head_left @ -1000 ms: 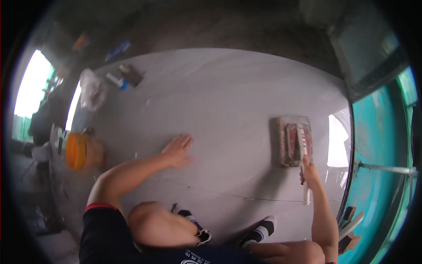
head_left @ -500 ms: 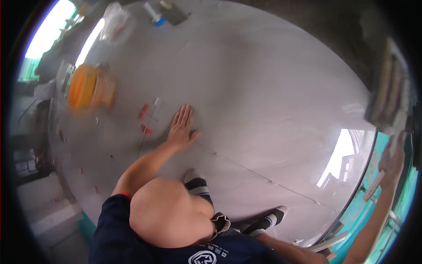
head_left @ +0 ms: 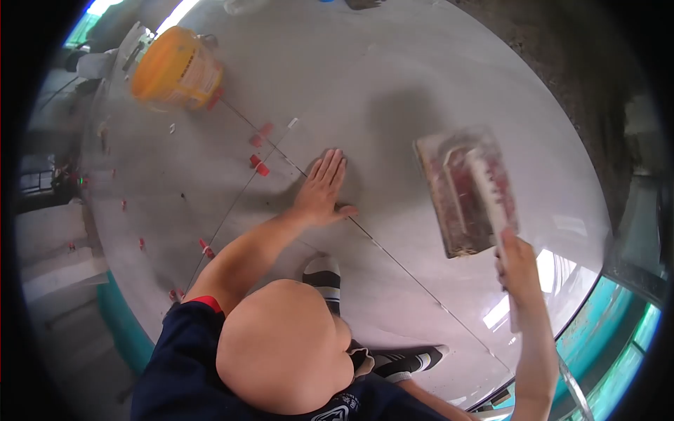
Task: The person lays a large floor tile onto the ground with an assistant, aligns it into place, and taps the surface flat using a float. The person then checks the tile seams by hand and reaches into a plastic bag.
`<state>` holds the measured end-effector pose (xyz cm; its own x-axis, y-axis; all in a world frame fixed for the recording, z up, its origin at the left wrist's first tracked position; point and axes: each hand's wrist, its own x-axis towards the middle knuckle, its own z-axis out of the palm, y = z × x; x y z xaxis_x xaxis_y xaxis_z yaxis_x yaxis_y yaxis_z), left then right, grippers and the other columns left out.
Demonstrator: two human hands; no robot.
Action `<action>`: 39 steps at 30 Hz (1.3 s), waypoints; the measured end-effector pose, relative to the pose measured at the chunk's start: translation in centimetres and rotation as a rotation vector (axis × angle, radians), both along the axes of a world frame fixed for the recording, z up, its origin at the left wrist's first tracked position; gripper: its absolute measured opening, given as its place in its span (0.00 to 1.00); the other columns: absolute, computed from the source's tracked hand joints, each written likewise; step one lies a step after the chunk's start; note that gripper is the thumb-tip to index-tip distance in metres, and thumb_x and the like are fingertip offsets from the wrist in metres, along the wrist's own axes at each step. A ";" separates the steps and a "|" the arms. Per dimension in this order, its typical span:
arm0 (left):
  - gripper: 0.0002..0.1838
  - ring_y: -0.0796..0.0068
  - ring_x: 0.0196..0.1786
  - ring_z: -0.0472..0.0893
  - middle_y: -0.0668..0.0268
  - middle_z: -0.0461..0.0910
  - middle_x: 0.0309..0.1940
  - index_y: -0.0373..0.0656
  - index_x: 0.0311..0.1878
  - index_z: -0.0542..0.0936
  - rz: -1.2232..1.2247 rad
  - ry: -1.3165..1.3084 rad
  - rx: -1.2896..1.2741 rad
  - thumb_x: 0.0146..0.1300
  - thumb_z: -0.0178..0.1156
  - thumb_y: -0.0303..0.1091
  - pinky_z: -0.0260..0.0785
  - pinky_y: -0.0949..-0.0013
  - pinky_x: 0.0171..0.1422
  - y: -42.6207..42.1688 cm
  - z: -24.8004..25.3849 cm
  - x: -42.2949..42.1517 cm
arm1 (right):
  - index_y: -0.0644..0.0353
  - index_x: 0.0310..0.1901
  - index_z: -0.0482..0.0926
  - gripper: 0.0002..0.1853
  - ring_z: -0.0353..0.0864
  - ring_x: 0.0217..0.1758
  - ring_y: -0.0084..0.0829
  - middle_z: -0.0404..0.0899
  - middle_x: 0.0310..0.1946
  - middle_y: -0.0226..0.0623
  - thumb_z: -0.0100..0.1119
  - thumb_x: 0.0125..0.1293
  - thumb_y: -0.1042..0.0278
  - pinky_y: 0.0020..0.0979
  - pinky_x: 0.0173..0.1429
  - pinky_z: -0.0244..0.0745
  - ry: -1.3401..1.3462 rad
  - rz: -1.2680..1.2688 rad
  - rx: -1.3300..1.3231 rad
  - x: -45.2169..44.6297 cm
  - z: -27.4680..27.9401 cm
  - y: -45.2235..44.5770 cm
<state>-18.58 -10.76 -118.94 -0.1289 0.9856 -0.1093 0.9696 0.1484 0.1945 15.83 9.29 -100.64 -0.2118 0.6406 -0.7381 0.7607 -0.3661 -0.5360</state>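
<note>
My left hand (head_left: 322,189) lies flat on the grey glossy tile floor (head_left: 393,295), fingers stretched out, beside a thin joint line. My right hand (head_left: 518,265) is wrapped around the handle of a flat tile beater (head_left: 469,189), a worn rectangular board with a pale, notched grip along its back. The beater is raised at the right and somewhat blurred; its shadow falls on the floor to its upper left. Red tile-levelling wedges (head_left: 259,165) stand along the joints left of my left hand. Near them is a small white clip (head_left: 293,123).
A yellow bucket (head_left: 172,70) stands at the upper left. My bare knee (head_left: 281,344) and striped socks (head_left: 323,281) are close below my hands. More red wedges (head_left: 206,248) line the left joint. Turquoise material (head_left: 590,323) borders the floor at lower right.
My right hand has swung the tile beater inward from the far right edge over the tile. The view has shifted; my left hand remains flat on the floor.
</note>
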 end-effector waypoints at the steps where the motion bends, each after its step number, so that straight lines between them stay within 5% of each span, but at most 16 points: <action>1: 0.59 0.47 0.81 0.40 0.42 0.44 0.78 0.27 0.75 0.50 0.010 -0.005 0.026 0.60 0.53 0.73 0.34 0.51 0.83 0.0 -0.1 -0.2 | 0.59 0.30 0.70 0.29 0.58 0.13 0.15 0.61 0.15 0.22 0.43 0.75 0.38 0.22 0.18 0.53 0.072 0.016 0.102 0.0 2.2 0.5; 5: 0.60 0.47 0.81 0.40 0.41 0.44 0.77 0.26 0.75 0.50 0.064 -0.048 0.028 0.59 0.54 0.73 0.35 0.50 0.82 -1.1 -0.5 0.4 | 0.60 0.36 0.76 0.24 0.65 0.19 0.17 0.66 0.18 0.23 0.42 0.78 0.47 0.21 0.21 0.59 0.464 0.045 0.553 4.3 2.8 -0.9; 7: 0.60 0.46 0.81 0.41 0.40 0.44 0.77 0.25 0.74 0.49 0.085 -0.058 -0.003 0.59 0.54 0.73 0.35 0.50 0.82 -0.8 -0.2 0.5 | 0.62 0.38 0.77 0.25 0.66 0.20 0.18 0.66 0.17 0.25 0.41 0.78 0.47 0.22 0.24 0.59 0.487 0.009 0.539 8.5 -3.6 -2.6; 10: 0.61 0.45 0.81 0.41 0.39 0.43 0.77 0.24 0.74 0.49 0.091 -0.071 -0.028 0.59 0.53 0.73 0.35 0.50 0.82 -1.1 0.5 0.5 | 0.63 0.36 0.78 0.25 0.74 0.26 0.24 0.68 0.16 0.30 0.43 0.77 0.48 0.26 0.32 0.68 0.001 0.556 0.589 4.6 -12.5 -3.8; 13: 0.61 0.44 0.81 0.42 0.40 0.44 0.77 0.23 0.73 0.51 0.068 -0.064 0.030 0.58 0.53 0.74 0.36 0.51 0.82 -0.8 0.3 -0.4 | 0.61 0.33 0.77 0.25 0.72 0.21 0.23 0.68 0.15 0.30 0.44 0.77 0.47 0.27 0.27 0.67 -0.129 0.643 0.357 0.6 -12.5 -1.7; 16: 0.61 0.44 0.80 0.43 0.40 0.45 0.77 0.23 0.73 0.52 0.097 -0.048 0.064 0.58 0.51 0.75 0.37 0.51 0.82 -0.9 0.4 0.0 | 0.60 0.30 0.73 0.27 0.67 0.16 0.20 0.65 0.14 0.27 0.43 0.77 0.43 0.27 0.20 0.61 0.002 0.245 -0.106 -7.4 -2.0 0.0; 20: 0.60 0.41 0.80 0.45 0.36 0.48 0.75 0.21 0.72 0.54 0.223 -0.041 0.087 0.60 0.48 0.75 0.39 0.48 0.81 -2.4 -0.4 2.0 | 0.60 0.28 0.68 0.31 0.59 0.13 0.17 0.62 0.13 0.22 0.41 0.75 0.37 0.23 0.17 0.56 0.282 0.237 0.328 -6.2 4.6 0.2; 22: 0.59 0.39 0.79 0.45 0.35 0.47 0.75 0.20 0.71 0.54 0.287 -0.028 0.109 0.61 0.48 0.74 0.39 0.48 0.81 -2.5 -0.6 2.4 | 0.55 0.24 0.65 0.32 0.56 0.15 0.13 0.59 0.13 0.20 0.34 0.76 0.35 0.20 0.19 0.47 0.507 0.177 0.594 -4.4 2.1 -1.3; 24: 0.59 0.38 0.79 0.44 0.34 0.47 0.75 0.19 0.71 0.54 0.284 -0.030 0.067 0.61 0.48 0.74 0.39 0.46 0.81 -2.4 -0.1 2.3 | 0.60 0.27 0.69 0.31 0.66 0.18 0.24 0.66 0.15 0.31 0.38 0.76 0.39 0.28 0.23 0.57 0.334 0.131 0.432 -2.4 -4.2 -1.8; 26: 0.58 0.38 0.79 0.44 0.34 0.47 0.75 0.19 0.71 0.54 0.280 -0.035 0.071 0.62 0.49 0.73 0.38 0.46 0.81 -2.3 0.2 2.4 | 0.65 0.30 0.73 0.30 0.74 0.23 0.37 0.72 0.18 0.44 0.41 0.76 0.42 0.38 0.29 0.66 0.055 0.517 0.648 -4.8 -9.7 -2.7; 28: 0.58 0.38 0.79 0.44 0.34 0.46 0.75 0.19 0.71 0.53 0.268 -0.040 0.122 0.62 0.49 0.73 0.37 0.45 0.81 -2.4 0.0 2.4 | 0.69 0.33 0.74 0.29 0.74 0.25 0.49 0.72 0.20 0.53 0.42 0.76 0.44 0.47 0.34 0.67 -0.075 0.506 0.324 -8.3 -12.0 -1.8; 33: 0.58 0.37 0.79 0.44 0.33 0.46 0.74 0.18 0.70 0.53 0.260 -0.071 0.097 0.62 0.49 0.72 0.36 0.46 0.81 -2.4 0.0 2.0 | 0.63 0.30 0.73 0.29 0.68 0.16 0.26 0.67 0.14 0.31 0.41 0.77 0.43 0.32 0.22 0.64 0.123 0.311 0.021 -16.4 0.0 0.8; 36: 0.58 0.37 0.79 0.44 0.32 0.46 0.74 0.18 0.70 0.53 0.267 -0.102 0.099 0.63 0.49 0.71 0.36 0.46 0.81 -2.5 0.1 1.9 | 0.55 0.27 0.69 0.29 0.60 0.13 0.16 0.61 0.13 0.22 0.38 0.77 0.38 0.22 0.16 0.56 0.303 0.270 0.387 -14.5 4.9 0.5; 39: 0.58 0.37 0.79 0.43 0.33 0.46 0.75 0.18 0.70 0.53 0.269 -0.125 0.068 0.63 0.49 0.71 0.36 0.47 0.81 -2.5 0.4 2.0 | 0.54 0.26 0.66 0.29 0.62 0.15 0.14 0.63 0.15 0.22 0.35 0.77 0.39 0.21 0.18 0.56 0.567 0.183 0.462 -12.1 2.9 -0.4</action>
<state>-16.56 -13.29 -118.52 -0.3758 0.9236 -0.0762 0.8652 0.3791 0.3280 3.75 8.88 -97.75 -0.6117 0.7768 -0.1494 0.3497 0.0962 -0.9319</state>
